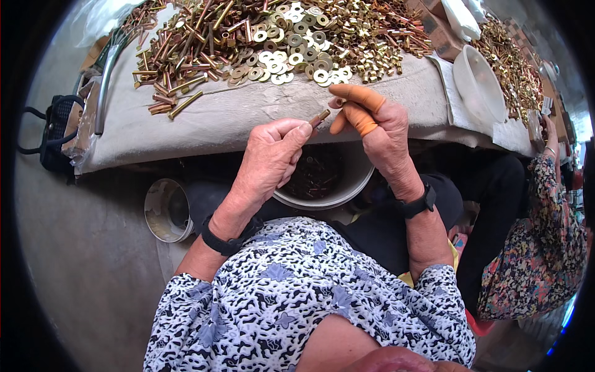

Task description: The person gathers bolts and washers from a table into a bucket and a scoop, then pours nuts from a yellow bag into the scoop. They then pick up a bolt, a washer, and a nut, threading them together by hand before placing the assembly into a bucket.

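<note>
Between the thumb and fingers of my left hand (273,152) is a brass-coloured bolt (320,118), its end pointing up and to the right. My right hand (378,127) is just right of the bolt's tip, with orange finger covers on some fingers. Those fingers pinch a small metal piece (339,102) that looks like a nut; it is partly hidden and apart from the bolt. Beyond my hands, flat washers (276,59) lie in a pile, with loose bolts (186,53) to their left and small nuts (378,59) to their right.
Pale cloth (248,111) covers the bench. Under its edge, a white bucket (334,201) holds dark metal parts; a smaller bucket (155,214) stands left. A translucent bowl (477,84) lies tilted at right, near another person's hand (549,131). A curved metal bar (106,90) is at left.
</note>
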Demonstrator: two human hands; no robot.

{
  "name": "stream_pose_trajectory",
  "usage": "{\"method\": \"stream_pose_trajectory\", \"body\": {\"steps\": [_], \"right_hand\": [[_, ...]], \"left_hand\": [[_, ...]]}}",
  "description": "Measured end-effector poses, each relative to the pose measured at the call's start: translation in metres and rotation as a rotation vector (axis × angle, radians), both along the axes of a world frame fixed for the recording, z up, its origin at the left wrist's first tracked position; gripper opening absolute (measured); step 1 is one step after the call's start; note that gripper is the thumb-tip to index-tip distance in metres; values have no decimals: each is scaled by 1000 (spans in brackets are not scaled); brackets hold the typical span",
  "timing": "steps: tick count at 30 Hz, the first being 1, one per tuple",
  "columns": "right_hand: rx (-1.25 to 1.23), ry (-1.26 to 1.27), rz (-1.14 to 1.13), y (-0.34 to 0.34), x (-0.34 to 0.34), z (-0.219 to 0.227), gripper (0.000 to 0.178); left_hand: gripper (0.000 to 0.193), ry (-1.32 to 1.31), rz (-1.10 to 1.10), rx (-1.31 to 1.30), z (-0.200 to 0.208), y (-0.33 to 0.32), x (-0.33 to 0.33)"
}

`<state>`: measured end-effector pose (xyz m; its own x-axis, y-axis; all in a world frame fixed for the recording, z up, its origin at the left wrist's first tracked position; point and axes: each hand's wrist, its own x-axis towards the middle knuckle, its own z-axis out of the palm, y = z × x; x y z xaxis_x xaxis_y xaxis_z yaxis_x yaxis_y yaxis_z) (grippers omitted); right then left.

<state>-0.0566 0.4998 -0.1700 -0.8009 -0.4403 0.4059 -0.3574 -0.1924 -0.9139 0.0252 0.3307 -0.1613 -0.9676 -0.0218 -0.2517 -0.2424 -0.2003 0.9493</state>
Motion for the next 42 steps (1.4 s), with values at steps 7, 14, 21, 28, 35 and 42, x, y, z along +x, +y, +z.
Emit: {"method": "stream_pose_trajectory", "body": {"steps": [7,14,21,28,35,42], "right_hand": [[67,-73,15,-1,6,-2,17],[11,-120,54,-1,7,-3,18],[24,-157,135,3,4,-7,19],[327,177,-64,5,2,-3,13],[246,6,14,4,6,-6,14],[234,-83,55,6,3,-5,14]], "left_hand": [[27,-5,11,5,0,3,0],[26,-17,1,-8,-1,2,3],[25,28,-22,-91,-6,0,2],[23,294,36,-535,-16,-1,-1],[22,360,60,-716,-14,-1,0],[23,92,-6,-340,-13,-4,-1]]}}
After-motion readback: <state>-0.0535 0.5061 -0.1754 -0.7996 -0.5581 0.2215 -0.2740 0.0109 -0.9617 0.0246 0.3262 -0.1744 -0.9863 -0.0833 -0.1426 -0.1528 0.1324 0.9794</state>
